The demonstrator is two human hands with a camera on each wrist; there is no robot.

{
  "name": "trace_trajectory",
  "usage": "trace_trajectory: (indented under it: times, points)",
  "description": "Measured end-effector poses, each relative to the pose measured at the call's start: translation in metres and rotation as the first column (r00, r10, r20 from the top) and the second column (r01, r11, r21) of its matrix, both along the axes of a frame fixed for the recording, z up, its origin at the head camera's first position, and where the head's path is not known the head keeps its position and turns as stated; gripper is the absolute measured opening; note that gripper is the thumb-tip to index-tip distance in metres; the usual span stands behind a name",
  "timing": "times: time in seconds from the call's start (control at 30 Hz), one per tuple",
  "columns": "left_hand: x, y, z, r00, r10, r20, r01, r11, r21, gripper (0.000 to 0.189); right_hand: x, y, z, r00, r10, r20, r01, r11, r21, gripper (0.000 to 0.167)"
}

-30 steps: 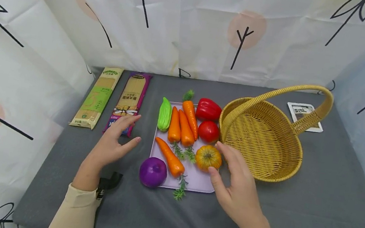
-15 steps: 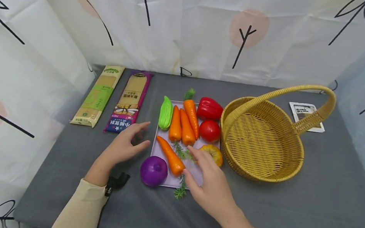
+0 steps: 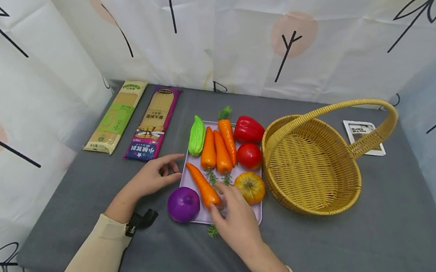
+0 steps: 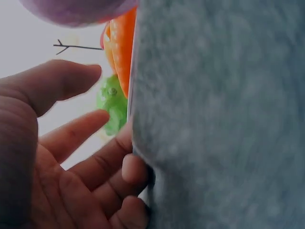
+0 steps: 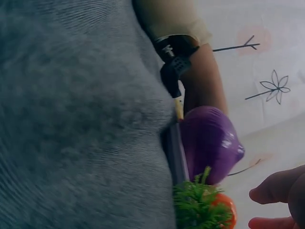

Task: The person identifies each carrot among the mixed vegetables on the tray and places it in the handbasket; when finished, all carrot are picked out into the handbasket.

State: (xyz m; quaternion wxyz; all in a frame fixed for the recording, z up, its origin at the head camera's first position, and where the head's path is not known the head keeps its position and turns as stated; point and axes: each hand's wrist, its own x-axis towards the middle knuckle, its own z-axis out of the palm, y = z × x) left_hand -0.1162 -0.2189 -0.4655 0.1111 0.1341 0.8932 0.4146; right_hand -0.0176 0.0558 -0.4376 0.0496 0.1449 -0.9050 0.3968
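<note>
Grey cloth, frame centre — right hand fingers relaxed, touching near carrot; pinch mid-body. Left hand spread beside tray.

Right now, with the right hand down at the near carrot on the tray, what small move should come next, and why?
Probably curl the right hand around the near carrot to grip it. Its fingertips sit at the carrot's leafy end without visibly enclosing it, while the left hand rests at the lavender tray edge. The wicker basket stands empty to the right.
</note>
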Motion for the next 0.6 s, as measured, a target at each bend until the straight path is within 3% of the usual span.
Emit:
trace_trajectory:
  times: [0.3,0.43,0.6]
  points:
    - [-0.002,0.007,-0.009,0.993,-0.023,-0.114,0.014,0.997,-0.081,0.049,-0.004,-0.008,-0.013,0.999,-0.033,0.008,0.031,0.992,0.121,0.052]
    - [-0.002,0.007,-0.01,0.993,-0.021,-0.116,0.01,0.996,-0.09,0.049,-0.005,-0.009,-0.019,1.0,-0.023,-0.019,0.025,0.992,0.127,0.052]
    - [-0.002,0.007,-0.01,0.994,-0.022,-0.105,0.013,0.996,-0.087,0.049,-0.006,-0.008,-0.025,0.994,-0.009,-0.111,0.02,0.994,0.105,0.048]
